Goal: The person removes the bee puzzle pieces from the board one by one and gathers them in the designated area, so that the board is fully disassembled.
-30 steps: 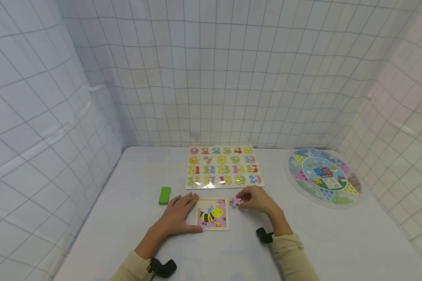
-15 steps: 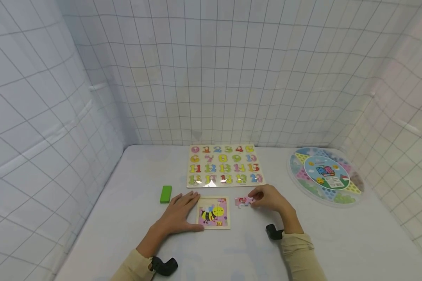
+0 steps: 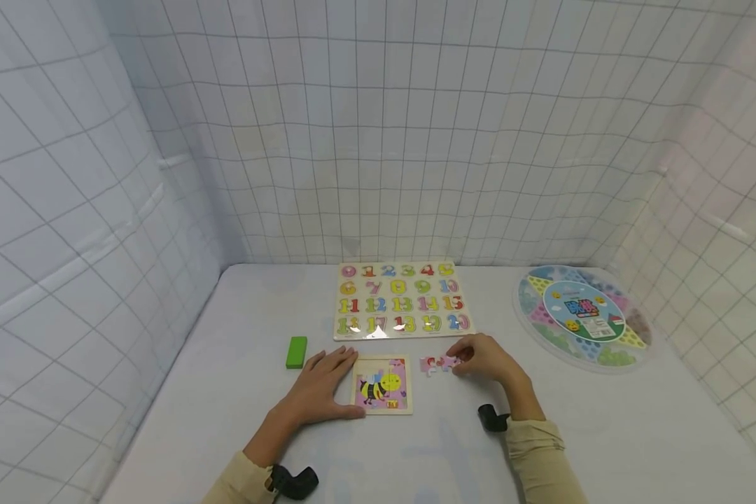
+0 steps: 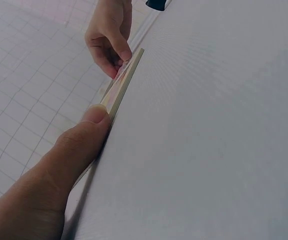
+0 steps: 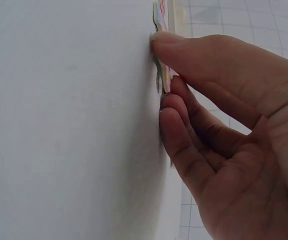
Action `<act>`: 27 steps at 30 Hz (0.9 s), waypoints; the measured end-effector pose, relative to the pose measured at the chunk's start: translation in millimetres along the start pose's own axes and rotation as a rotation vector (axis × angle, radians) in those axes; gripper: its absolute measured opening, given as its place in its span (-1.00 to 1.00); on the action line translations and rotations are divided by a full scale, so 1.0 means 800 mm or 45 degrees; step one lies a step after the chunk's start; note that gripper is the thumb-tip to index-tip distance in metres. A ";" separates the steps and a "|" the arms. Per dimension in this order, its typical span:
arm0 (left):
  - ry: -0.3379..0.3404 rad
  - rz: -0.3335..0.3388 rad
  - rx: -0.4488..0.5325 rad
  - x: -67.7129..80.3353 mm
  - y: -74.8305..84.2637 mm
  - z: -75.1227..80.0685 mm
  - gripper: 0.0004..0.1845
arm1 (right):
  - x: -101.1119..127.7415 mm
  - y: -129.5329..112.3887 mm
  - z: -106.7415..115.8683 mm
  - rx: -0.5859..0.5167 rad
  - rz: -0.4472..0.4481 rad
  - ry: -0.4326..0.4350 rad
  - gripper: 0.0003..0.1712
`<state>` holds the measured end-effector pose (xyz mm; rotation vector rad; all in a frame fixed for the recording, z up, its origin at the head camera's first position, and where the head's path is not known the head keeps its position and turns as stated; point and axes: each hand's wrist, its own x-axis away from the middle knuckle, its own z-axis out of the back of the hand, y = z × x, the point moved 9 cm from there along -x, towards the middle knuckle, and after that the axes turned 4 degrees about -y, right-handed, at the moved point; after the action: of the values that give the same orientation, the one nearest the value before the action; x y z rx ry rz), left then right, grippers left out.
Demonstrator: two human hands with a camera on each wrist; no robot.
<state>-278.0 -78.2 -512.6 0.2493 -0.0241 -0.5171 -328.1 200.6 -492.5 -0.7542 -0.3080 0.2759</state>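
Note:
A small square jigsaw puzzle [image 3: 381, 385] with a bee picture lies flat in its light wooden frame. My left hand [image 3: 320, 388] rests along the frame's left side with the fingers spread, its thumb [image 4: 95, 114] at the near edge. To the right of the frame, my right hand [image 3: 486, 360] pinches a pink jigsaw piece [image 3: 450, 362] between thumb and fingers, low over the table. Another pink piece [image 3: 428, 365] appears at its left; whether the two are joined I cannot tell. The right wrist view shows the thumb on the piece, with fingers partly hiding it.
A green block [image 3: 296, 352] lies left of the frame, near my left fingertips. Behind it is a wooden number board [image 3: 403, 301]. A round, colourful board-game box [image 3: 581, 318] sits at the back right. Gridded white curtains [image 3: 390, 140] enclose the table.
My right hand has moved right, away from the wooden frame, with the pink pieces now showing at its fingertips. My left hand has stayed in place.

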 end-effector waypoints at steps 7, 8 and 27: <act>-0.010 0.001 0.001 0.001 0.001 0.001 0.18 | -0.001 0.000 -0.002 0.036 0.006 -0.006 -0.75; -0.009 0.001 0.004 0.001 0.001 0.001 0.18 | -0.001 0.000 -0.002 0.037 0.006 -0.008 -0.75; 0.007 -0.002 -0.011 -0.001 -0.001 -0.002 0.20 | -0.002 0.006 0.000 0.007 -0.036 -0.001 -0.66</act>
<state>-278.9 -78.0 -514.1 0.2421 -0.0163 -0.5178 -330.4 203.1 -496.7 -0.7441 -0.3182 0.2503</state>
